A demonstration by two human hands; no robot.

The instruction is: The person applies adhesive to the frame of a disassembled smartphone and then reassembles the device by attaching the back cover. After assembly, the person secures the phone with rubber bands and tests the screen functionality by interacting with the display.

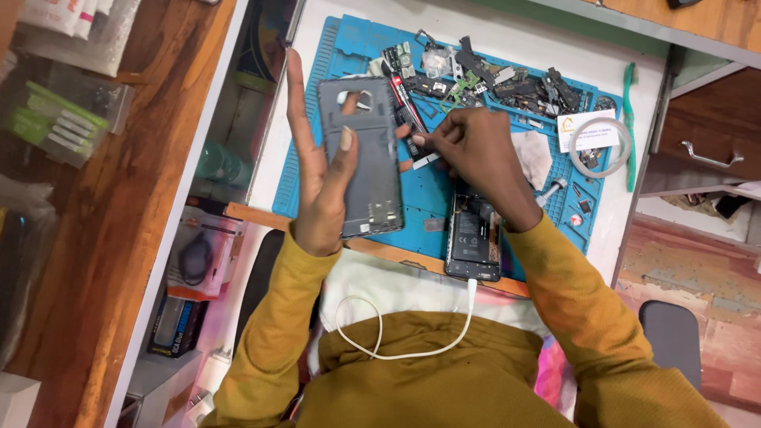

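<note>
The left hand point(321, 186) holds a grey phone back cover point(361, 158) upright over the blue work mat point(432, 190), thumb pressed on its inside, the other fingers straight and close together behind it. The right hand point(476, 150) pinches a small red and black strip point(408, 119) beside the cover. An open phone point(473, 238) lies at the mat's near edge with a white cable point(396, 333) plugged in. A white card point(587, 131) lies near the mat's right edge under a tape roll point(601, 148). Small dark parts point(507, 83) crowd the far edge, too tiny to tell apart. Clear packets point(59, 119) sit at the left, blurry.

one head-worn view looks steeply down, close over the blue work mat point(432, 198) and lap
</note>
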